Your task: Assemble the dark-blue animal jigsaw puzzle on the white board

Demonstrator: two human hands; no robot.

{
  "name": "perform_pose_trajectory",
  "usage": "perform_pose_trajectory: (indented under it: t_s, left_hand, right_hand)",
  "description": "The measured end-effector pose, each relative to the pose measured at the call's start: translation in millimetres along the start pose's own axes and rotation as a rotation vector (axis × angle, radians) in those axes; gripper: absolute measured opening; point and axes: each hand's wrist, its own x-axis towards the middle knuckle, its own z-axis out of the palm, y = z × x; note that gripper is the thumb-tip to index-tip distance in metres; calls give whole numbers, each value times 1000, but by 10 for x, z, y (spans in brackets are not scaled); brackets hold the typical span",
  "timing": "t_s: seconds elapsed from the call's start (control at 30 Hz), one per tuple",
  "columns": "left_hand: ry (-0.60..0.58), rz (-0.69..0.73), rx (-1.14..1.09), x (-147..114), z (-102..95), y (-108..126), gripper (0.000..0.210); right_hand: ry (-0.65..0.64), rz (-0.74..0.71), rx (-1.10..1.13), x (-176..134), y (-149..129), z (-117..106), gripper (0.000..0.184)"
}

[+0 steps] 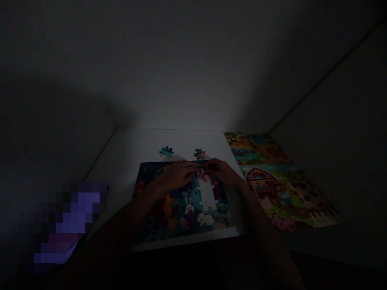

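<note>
A jigsaw puzzle (169,217) with a dark forest scene and white rabbits lies on the white table. A pale vertical gap (207,193) runs through its right half. At the top of this gap sits a pink-purple puzzle piece (202,175), between my two hands. My left hand (181,174) rests on the puzzle's upper part, fingers stretched toward that piece. From the other side my right hand (222,171) reaches in, its fingers bent and pinched at the piece's upper right edge. Its fingertips are dark and partly hidden.
Beyond the puzzle lie two loose pieces, a teal one (166,152) and a teal-pink one (199,153). On the right are a farm picture puzzle (287,197) and an animal picture puzzle (256,147). A blurred, pixelated bluish object (75,217) is at left. Walls enclose the table.
</note>
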Motion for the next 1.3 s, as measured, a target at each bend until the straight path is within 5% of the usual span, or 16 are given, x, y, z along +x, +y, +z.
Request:
perform_pose_trajectory:
  t_s: [0.6, 1.3]
  left_hand:
    - [52, 81, 26, 18, 174, -73, 22]
    - [51, -95, 32, 66, 148, 162, 45]
  right_hand:
    - [-27, -41, -77, -18, -47, 51, 15]
    - [-28, -37, -192, -60, -113, 63, 17]
